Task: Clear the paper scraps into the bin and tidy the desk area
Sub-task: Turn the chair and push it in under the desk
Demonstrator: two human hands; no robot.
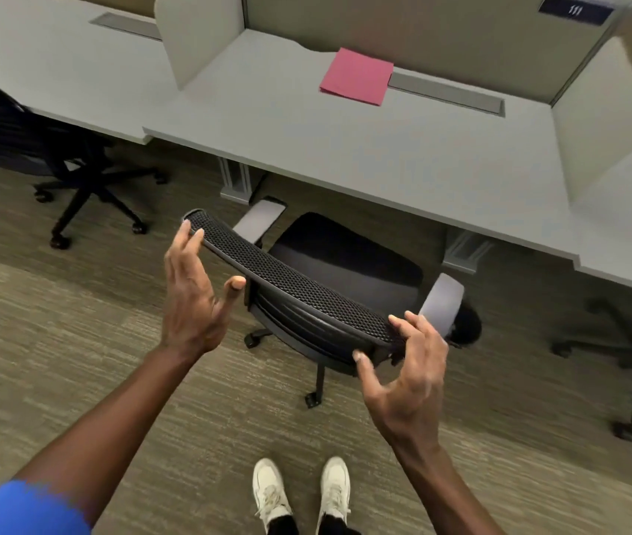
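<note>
1. Head view looks down past two bare forearms at a chair (306, 299) standing in front of a grey counter (345, 148).
2. Left hand (195, 295) is at the left end of the chair's mesh backrest top; its fingers (187, 235) are spread apart, the tips touching or just at the rim, with the thumb held off the mesh – nothing is clamped.
3. Right hand (407, 376) is at the right end of the same backrest; its fingers (414, 322) are loosely curled and apart, the tips resting on the mesh edge, the thumb underneath and not closed on it.
4. Seat of the chair points toward the counter, its front edge partly under the counter's lip; grey armrests show on both sides.
5. Pink paper (357, 76) (a folded sheet or folder, hard to say which) lies flat on the counter toward the back, just left of a grey cable slot (447, 93) and touching its end.
6. White dividers (191, 40) stand at the counter's left and right sides – a beige panel closes the back.
7. Another black chair (56, 156) stands at the left by the neighbouring counter, and part of a third shows at the right edge.
8. Shoes (303, 492), white with laces, stand on the carpet (75, 341) directly behind the chair.
9. No bin or loose scraps are in view.
</note>
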